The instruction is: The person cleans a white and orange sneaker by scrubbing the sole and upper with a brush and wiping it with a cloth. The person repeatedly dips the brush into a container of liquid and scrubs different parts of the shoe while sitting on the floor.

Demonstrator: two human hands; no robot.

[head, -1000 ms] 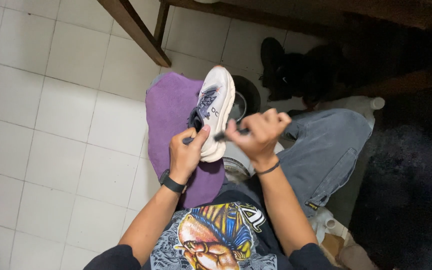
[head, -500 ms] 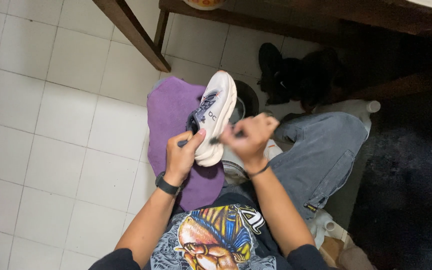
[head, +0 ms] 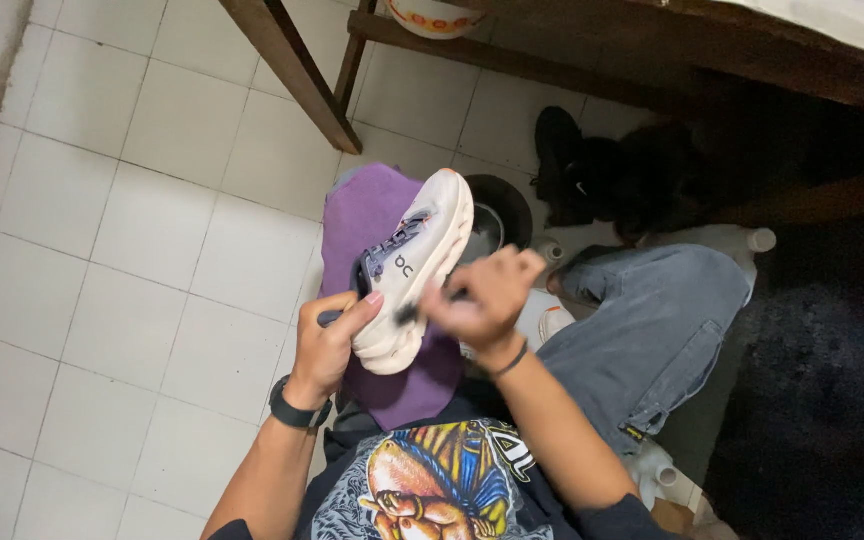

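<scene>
A white sneaker [head: 422,260] with dark purple laces is held up over a purple cloth [head: 382,230] on my lap. My left hand [head: 332,340] grips its heel end from below, thumb on the side. My right hand [head: 487,295] is closed on a small dark brush, blurred, whose tip touches the shoe's side near the sole. A black watch sits on my left wrist and a dark band on my right.
A dark round bowl [head: 500,212] stands on the white tiled floor just behind the shoe. Black shoes [head: 592,180] lie under a wooden table [head: 292,70]. White plastic bottles [head: 752,240] sit by my jeans-clad leg [head: 652,330].
My right hand with the brush has shifted slightly along the sneaker's side. The shoe stays in my left hand at nearly the same tilt.
</scene>
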